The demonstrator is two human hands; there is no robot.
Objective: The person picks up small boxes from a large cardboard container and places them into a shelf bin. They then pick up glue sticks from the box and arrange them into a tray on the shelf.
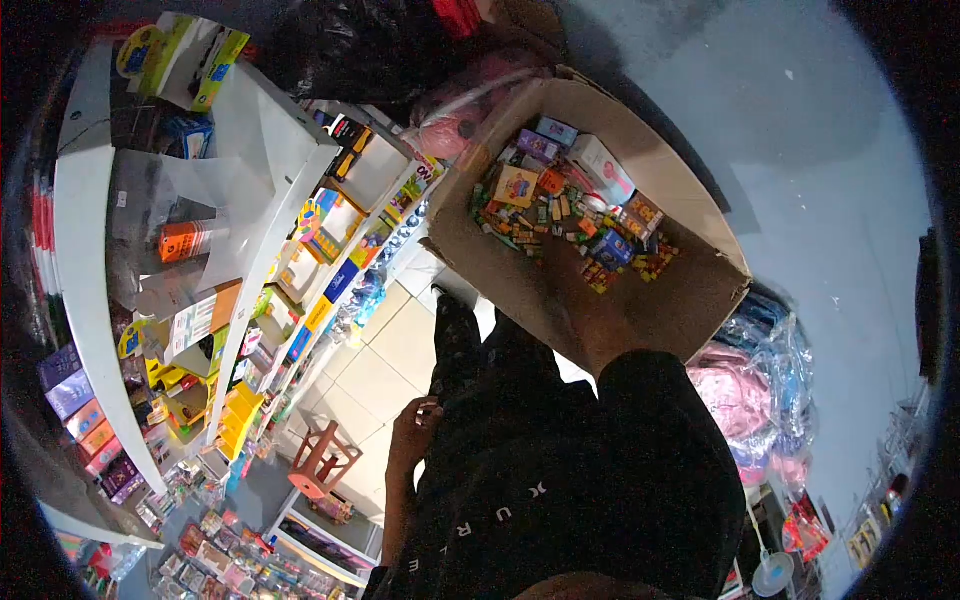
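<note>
Right hand lowered into a carton of small packets

A cardboard box (pixel 675 318) is seen open at the far side of the person's body, and the right hand (pixel 567 262) is reached down into it, over the near part of its floor. The fingers of this hand are lost in shadow among the contents, so whether they are open or closed on something cannot be told.

Many small packets (pixel 556 212) are strewn across the middle and far part of the box. Among them are seen a yellow box (pixel 515 186) on the left, a white box (pixel 603 170) at the far side and a blue packet (pixel 613 247) farther right and nearer.

The left hand (pixel 412 432) is held low beside the dark trousers (pixel 457 335), its fingers bent; whether anything is gripped cannot be told.

To the left, shelves (pixel 83 250) are stocked with packaged goods, and a red stool (pixel 318 465) is placed near them. On the right, a pink plastic-wrapped bundle (pixel 735 397) is seen beside the box.
</note>
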